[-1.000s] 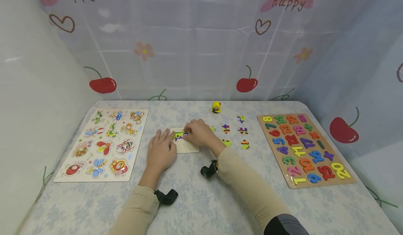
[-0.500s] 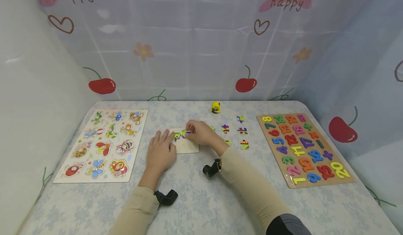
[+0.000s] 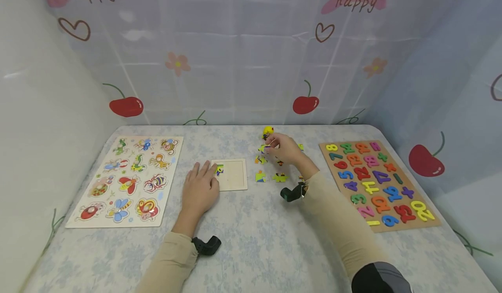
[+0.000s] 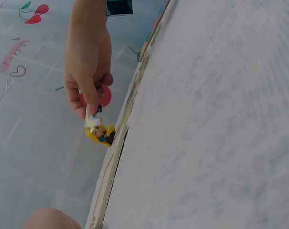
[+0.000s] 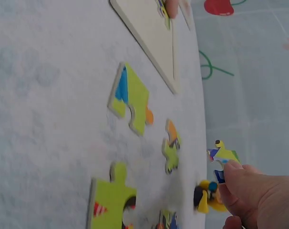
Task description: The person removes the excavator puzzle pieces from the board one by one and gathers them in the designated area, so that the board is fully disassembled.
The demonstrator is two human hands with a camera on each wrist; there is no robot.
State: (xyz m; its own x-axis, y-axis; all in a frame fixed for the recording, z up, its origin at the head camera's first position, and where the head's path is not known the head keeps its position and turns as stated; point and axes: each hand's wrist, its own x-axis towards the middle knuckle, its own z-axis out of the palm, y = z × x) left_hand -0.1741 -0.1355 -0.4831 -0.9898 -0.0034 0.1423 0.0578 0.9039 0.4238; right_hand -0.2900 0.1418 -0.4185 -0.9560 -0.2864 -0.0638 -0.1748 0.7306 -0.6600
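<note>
My right hand (image 3: 288,149) is raised above the loose jigsaw pieces, just in front of the yellow-haired figurine (image 3: 268,131). Between thumb and fingertips it pinches a small jigsaw piece (image 5: 224,155), coloured green, yellow and blue. My left hand (image 3: 201,190) lies with fingers extended at the left edge of a small wooden puzzle tray (image 3: 233,177). One jigsaw piece (image 3: 220,169) sits in the tray's upper left corner, close to those fingertips. Right of the tray lie several loose pieces, among them a green and blue one (image 5: 131,98) and a green one with a red patch (image 5: 111,198).
An insect puzzle board (image 3: 133,182) lies flat on the left of the table. On the right is a brown board of coloured numbers (image 3: 378,188). A patterned curtain (image 3: 235,75) hangs behind the table. My right forearm covers part of the loose pieces.
My right hand has lifted a jigsaw piece off the tray and carried it right, over the loose pieces. My left hand has stayed at the tray's left edge.
</note>
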